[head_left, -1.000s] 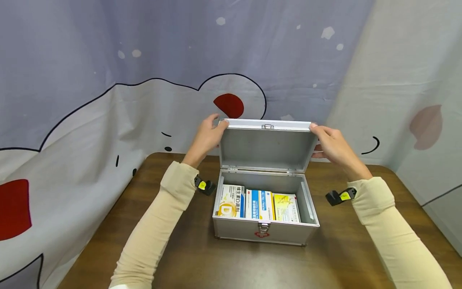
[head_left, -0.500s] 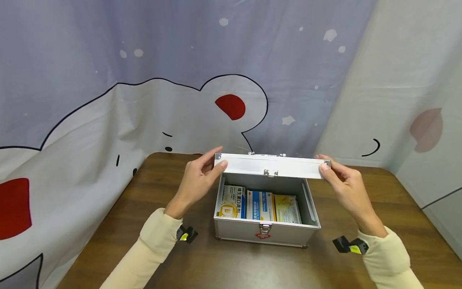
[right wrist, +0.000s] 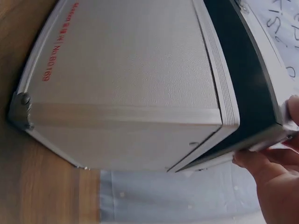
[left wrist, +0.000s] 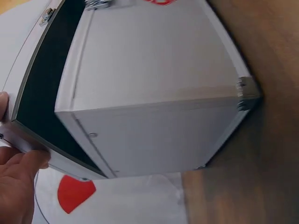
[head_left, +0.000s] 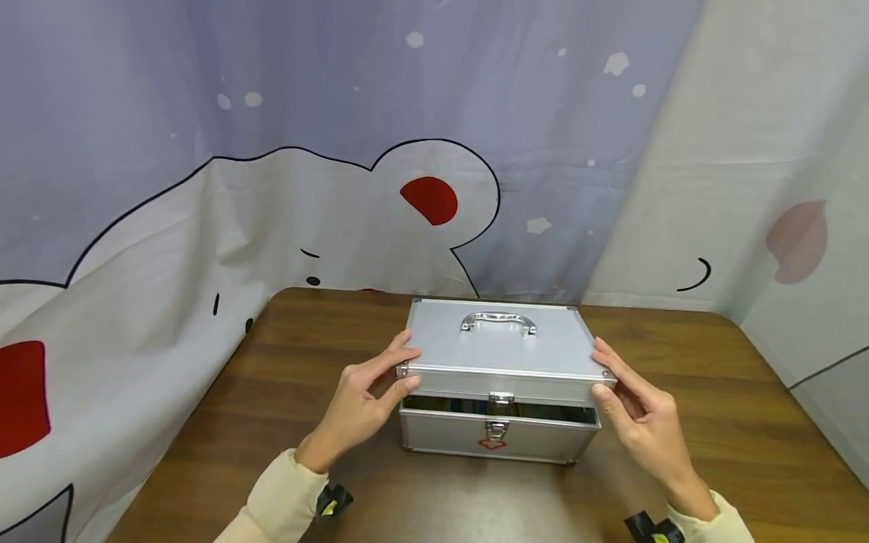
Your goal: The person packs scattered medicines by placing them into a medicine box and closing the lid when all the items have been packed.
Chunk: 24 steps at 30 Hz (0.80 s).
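A silver aluminium case [head_left: 543, 440] stands on the wooden table, its hinged lid [head_left: 441, 335] tilted down close over the body. A dark gap runs along the front, and the medicine boxes inside are almost wholly hidden by the lid. My left hand [head_left: 356, 403] holds the lid's front left corner between thumb and fingers. At the front right corner, my right hand [head_left: 645, 415] grips the lid likewise. Both wrist views show the lid [left wrist: 28, 60] apart from the body [right wrist: 126, 60] at the front. A metal latch [head_left: 496, 430] hangs on the body's front above a red emblem.
A chrome carrying handle [head_left: 498, 317] lies on top of the lid. The brown table [head_left: 326, 332] extends around the case. Behind it hangs a printed curtain [head_left: 326, 211] with clouds and red shapes, reaching the table's back and left edges.
The lid has swung from raised upright down toward me, nearly onto the body. Both hands came down and forward with it, and the medicine boxes went from plainly visible to covered.
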Available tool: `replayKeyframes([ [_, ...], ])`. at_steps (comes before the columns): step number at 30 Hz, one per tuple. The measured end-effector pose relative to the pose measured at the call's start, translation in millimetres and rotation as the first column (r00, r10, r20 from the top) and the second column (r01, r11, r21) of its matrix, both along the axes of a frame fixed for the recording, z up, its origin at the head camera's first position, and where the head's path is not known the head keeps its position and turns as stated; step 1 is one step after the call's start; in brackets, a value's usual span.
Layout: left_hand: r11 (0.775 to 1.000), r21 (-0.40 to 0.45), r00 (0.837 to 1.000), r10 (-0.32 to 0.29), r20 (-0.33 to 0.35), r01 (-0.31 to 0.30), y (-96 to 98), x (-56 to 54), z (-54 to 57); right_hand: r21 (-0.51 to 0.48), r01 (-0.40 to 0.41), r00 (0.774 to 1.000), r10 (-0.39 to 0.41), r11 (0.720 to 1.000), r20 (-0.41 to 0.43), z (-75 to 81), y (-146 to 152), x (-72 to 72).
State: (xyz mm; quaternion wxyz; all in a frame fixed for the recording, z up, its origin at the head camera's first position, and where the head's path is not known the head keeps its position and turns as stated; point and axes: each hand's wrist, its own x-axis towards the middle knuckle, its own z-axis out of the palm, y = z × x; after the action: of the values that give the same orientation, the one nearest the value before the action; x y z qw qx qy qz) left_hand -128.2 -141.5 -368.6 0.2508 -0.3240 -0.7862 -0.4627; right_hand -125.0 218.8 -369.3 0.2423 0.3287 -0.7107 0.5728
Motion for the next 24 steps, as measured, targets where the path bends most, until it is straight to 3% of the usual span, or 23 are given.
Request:
replayKeyframes([
  [8,0.999,-0.038,0.994,-0.033,-0.100,0.029,1.1,2.3,-22.8,0.184,0.027,1.000,-0.025,0.983,-0.013,3.1,2.3,14.3],
  [12,0.999,-0.033,0.997,-0.044,-0.068,0.042,1.8,4.5,-26.8,0.214,0.043,0.999,-0.037,0.976,-0.034,8.8,0.8,20.8],
  [19,0.997,-0.023,0.995,-0.069,-0.069,0.068,6.2,9.0,-31.7,0.245,0.069,0.992,-0.040,0.967,-0.120,9.9,3.9,25.4],
  [24,0.998,-0.028,0.998,-0.054,-0.035,0.053,6.7,11.1,-29.9,0.267,0.076,0.997,-0.067,0.961,-0.044,18.3,4.3,29.3],
])
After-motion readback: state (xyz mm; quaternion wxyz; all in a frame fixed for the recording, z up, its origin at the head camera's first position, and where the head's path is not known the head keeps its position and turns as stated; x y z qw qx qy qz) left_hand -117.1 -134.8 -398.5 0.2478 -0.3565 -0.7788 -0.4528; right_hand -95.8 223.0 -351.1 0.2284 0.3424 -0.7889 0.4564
